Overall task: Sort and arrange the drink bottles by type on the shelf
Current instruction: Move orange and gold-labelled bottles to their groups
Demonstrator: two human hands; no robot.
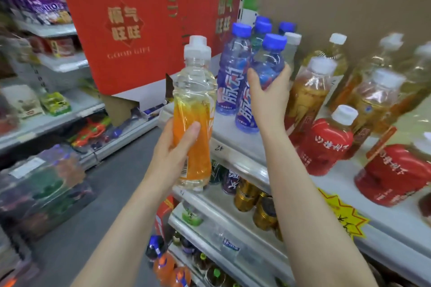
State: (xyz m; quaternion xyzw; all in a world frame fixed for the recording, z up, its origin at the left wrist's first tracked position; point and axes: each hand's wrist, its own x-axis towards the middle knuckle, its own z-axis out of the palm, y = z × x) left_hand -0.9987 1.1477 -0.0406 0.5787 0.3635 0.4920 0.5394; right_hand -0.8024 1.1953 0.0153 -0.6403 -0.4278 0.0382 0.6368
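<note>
My left hand [178, 147] grips a clear bottle with an orange label and white cap [193, 109], held upright in front of the shelf [235, 144] edge. My right hand [268, 93] grips a blue-capped bottle with a blue label [263, 74] that stands tilted on the top shelf. Beside it on the left stands another blue bottle [231, 72], with more blue caps behind. Amber tea bottles with white caps [307, 93] stand to the right. Red-labelled bottles [324, 144] stand nearer the shelf front.
A big red gift box [149, 21] stands at the shelf's left end. Lower shelves hold gold cans [247, 196] and mixed bottles. Across the grey aisle floor [77, 240], other shelves carry snacks, and wrapped bottle packs [44, 184] sit on the floor.
</note>
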